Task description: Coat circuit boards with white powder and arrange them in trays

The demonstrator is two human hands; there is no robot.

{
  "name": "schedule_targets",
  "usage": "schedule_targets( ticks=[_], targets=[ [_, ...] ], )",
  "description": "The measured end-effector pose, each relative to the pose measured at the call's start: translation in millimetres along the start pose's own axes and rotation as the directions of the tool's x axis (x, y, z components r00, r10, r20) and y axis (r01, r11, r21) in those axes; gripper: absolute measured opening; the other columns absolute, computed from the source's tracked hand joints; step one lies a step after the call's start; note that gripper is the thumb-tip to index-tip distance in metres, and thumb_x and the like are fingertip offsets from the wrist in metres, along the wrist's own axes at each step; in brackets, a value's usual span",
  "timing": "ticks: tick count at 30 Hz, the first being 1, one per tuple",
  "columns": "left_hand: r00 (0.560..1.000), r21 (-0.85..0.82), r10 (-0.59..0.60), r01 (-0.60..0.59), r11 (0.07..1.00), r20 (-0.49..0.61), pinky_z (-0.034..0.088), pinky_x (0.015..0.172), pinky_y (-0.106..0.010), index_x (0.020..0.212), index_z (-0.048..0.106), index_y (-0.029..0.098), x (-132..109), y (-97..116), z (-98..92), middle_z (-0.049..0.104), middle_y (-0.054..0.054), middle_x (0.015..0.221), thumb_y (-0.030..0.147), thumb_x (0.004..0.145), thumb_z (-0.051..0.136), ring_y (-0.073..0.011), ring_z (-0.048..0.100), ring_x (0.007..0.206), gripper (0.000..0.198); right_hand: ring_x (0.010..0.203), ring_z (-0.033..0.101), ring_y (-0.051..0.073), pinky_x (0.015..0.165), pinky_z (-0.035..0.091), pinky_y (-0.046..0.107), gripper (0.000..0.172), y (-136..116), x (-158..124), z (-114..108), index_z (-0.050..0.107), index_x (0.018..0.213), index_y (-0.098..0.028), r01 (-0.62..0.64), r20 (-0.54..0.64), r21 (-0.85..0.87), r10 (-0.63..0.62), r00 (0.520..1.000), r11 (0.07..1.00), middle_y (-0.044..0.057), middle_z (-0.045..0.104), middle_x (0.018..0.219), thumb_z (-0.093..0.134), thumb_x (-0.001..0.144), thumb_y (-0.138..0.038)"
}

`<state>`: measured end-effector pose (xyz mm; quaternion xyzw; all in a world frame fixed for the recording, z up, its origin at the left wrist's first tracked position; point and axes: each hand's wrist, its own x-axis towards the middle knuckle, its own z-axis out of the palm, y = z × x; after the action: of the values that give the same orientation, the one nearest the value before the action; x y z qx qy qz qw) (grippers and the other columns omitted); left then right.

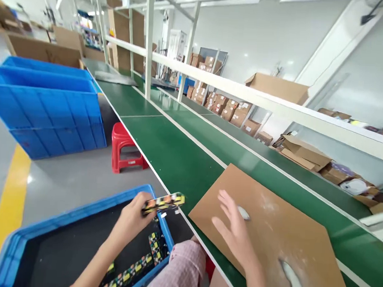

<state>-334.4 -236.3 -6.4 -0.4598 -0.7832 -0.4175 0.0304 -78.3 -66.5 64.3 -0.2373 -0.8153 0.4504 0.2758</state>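
Note:
My left hand (133, 215) is closed on a long narrow circuit board (164, 201) with yellow and black parts, held just above the right rim of a blue bin (79, 210). More boards of the same kind (133, 269) lie in that bin's near corner. My right hand (235, 231) hovers open, fingers spread, over a brown cardboard sheet (286, 234) that lies on the green workbench (178, 155). A small grey smear or object (244, 212) sits on the sheet just past my fingers.
A red plastic stool (123, 148) stands by the bench edge. Stacked blue crates (48, 106) are on the floor to the left, beside a yellow floor line (10, 207). A white shelf rail (261, 100) runs over the bench, with cardboard boxes (306, 154) behind it.

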Motion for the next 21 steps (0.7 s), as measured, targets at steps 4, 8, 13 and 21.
schedule_targets(
  ticks=[4,8,13,21],
  targets=[
    [0.960,-0.111,0.256,-0.244,0.963,0.112,0.046,0.081,-0.033,0.096,0.048,0.025,91,51,17.9,0.054,-0.003,0.100,0.015,0.063,0.048,-0.0205,0.056,0.093,0.034,0.121,0.044,0.023,0.104,0.036,0.040,0.057,-18,71,13,0.037,0.137,-0.029,0.099,0.037,0.147,-0.105,0.994,0.984,0.005,0.044,0.135,0.057,0.086,-0.044],
    [0.946,-0.278,0.289,-0.242,0.929,0.143,0.045,0.077,-0.032,0.098,0.047,0.022,164,56,61.0,0.052,-0.003,0.100,0.008,0.058,0.052,-0.0184,0.055,0.087,0.042,0.103,0.056,0.022,0.093,0.043,0.037,0.041,-10,122,2,0.054,0.121,-0.022,0.106,0.080,0.124,-0.116,0.990,0.987,0.007,0.059,0.115,0.042,0.092,-0.048],
    [0.977,-0.307,0.202,-0.172,0.936,0.071,0.045,0.076,-0.033,0.099,0.048,0.020,198,64,127.3,0.054,-0.005,0.096,0.007,0.056,0.057,-0.0193,0.055,0.084,0.045,0.095,0.058,0.027,0.083,0.045,0.037,0.025,26,157,-9,0.062,0.097,-0.020,0.198,-0.083,-0.250,-0.225,0.971,0.948,0.008,0.064,0.099,0.051,0.081,-0.036],
    [0.941,-0.393,0.166,-0.040,0.919,0.294,0.046,0.076,-0.029,0.113,0.053,0.020,184,60,168.9,0.061,-0.003,0.100,0.022,0.053,0.078,-0.0185,0.058,0.086,0.065,0.069,0.057,0.025,0.057,0.038,0.030,0.031,63,175,-30,0.048,0.069,-0.022,0.080,-0.050,-0.482,-0.118,0.992,0.873,0.006,0.061,0.069,0.036,0.082,-0.048]
  ],
)
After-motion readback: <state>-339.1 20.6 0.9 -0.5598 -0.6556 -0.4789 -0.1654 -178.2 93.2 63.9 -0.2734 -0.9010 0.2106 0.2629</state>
